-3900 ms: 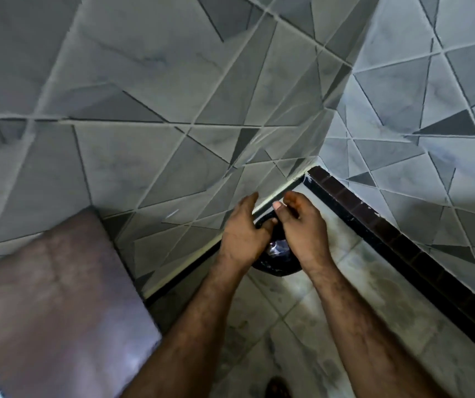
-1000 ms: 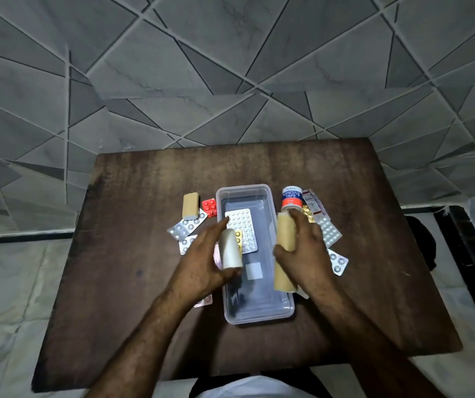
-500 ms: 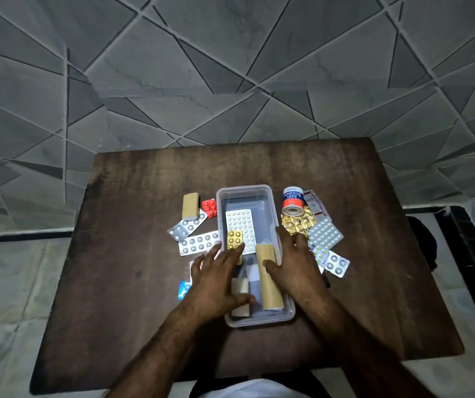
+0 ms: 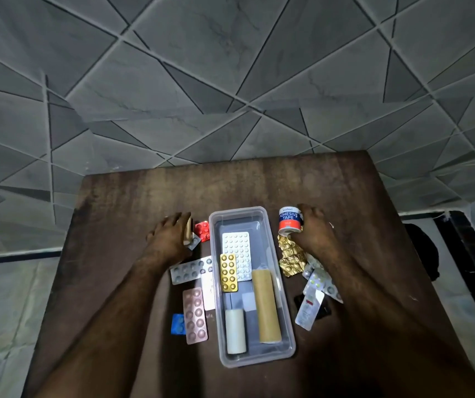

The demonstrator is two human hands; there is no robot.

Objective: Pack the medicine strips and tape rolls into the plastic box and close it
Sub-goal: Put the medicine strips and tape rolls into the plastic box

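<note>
A clear plastic box [image 4: 285, 334] stands open mid-table. It holds a white tape roll [image 4: 235, 331], a long brown tape roll [image 4: 265, 305], a white pill strip [image 4: 237, 248] and a gold strip [image 4: 228, 272]. My left hand [image 4: 170, 239] closes around a small tan tape roll [image 4: 187, 231] left of the box. My right hand [image 4: 315, 229] grips the adhesive tape tin [image 4: 288, 220] right of the box. Loose strips lie on both sides: silver [image 4: 190, 270], pink [image 4: 194, 315], blue [image 4: 177, 324], red [image 4: 202, 230], crumpled gold [image 4: 291, 258].
The dark wooden table [image 4: 115, 254] stands against a grey tiled wall. More strips [image 4: 311, 305] lie under my right forearm. A dark object [image 4: 421, 245] sits on the floor past the table's right edge. No lid is visible.
Both hands left the two rolls lying in the box and moved outward and away from me: the left onto the tan roll, the right onto the adhesive tape tin.
</note>
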